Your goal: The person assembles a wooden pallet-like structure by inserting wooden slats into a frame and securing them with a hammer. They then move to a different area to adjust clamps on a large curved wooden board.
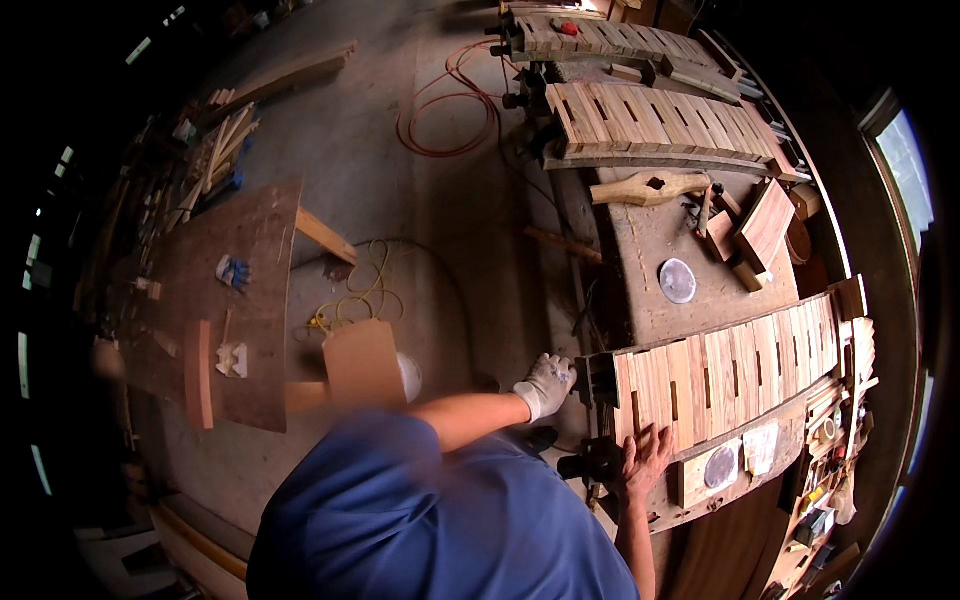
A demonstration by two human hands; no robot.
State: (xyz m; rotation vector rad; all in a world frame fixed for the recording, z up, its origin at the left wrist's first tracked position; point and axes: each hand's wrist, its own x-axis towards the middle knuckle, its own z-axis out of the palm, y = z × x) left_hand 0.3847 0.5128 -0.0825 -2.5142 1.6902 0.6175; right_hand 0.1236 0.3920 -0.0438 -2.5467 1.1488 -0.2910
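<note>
In front of me to the right, a row of slotted wooden blocks [715, 375] lies side by side on the bench, with narrow dark slots in the light, striped wood. My left hand [547, 388], in a pale work glove, is closed beside the dark metal clamp [597, 380] at the row's left end. What it grips, if anything, is hidden. Bare, with fingers spread, my right hand [648, 460] rests against the near left corner of the row. Below it sits a second dark clamp end [585, 467].
Beyond lies a bench top [645, 290] with a shaped wooden piece [650, 188], loose blocks [768, 225] and a white disc [677, 281]. Another clamped row [660, 120] stands farther back. A red hose [447, 150] coils on the floor; a plywood table [250, 290] stands left.
</note>
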